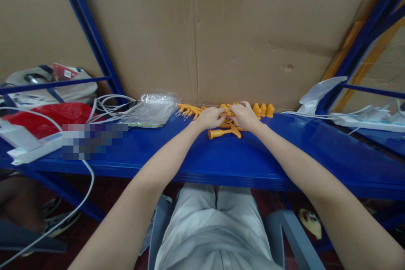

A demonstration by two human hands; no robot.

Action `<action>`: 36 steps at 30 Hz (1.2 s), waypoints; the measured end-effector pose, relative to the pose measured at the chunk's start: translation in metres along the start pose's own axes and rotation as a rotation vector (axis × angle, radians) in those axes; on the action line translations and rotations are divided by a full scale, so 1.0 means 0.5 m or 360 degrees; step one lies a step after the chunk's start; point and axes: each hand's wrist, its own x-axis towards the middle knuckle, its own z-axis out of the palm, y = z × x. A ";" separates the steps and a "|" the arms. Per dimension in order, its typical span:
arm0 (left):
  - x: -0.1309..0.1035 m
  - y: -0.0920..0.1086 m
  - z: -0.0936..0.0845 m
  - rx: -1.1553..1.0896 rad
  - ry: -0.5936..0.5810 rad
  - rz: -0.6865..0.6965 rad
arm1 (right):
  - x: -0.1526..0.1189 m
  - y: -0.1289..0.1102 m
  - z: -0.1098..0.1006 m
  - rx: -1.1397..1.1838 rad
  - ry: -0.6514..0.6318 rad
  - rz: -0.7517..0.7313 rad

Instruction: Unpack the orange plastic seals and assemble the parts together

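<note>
My left hand (209, 118) and my right hand (245, 115) meet over a group of orange plastic pieces (228, 124) on the blue shelf. The fingers of both hands are bent in around an orange plastic piece (228, 112) between them; its exact shape is partly covered by the fingers. Just in front of the hands lie an orange ridged tube-shaped piece (216, 134) and a curved orange piece (235, 130). Left of my left hand is a heap of orange pieces (189, 109) with small metal chains (182, 114). Several upright orange pieces (263, 110) stand in a row beside my right hand.
Clear plastic bags (151, 110) lie left of the orange heap. White cables (109, 107), a power strip (34, 147) and a red bag (60, 114) are farther left. A cardboard wall (247, 38) closes the back. Another power strip (373, 120) lies at the right.
</note>
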 end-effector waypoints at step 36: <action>0.004 -0.016 0.019 -0.0078 0.0080 0.0004 | -0.008 0.026 -0.001 -0.0071 -0.0020 0.0021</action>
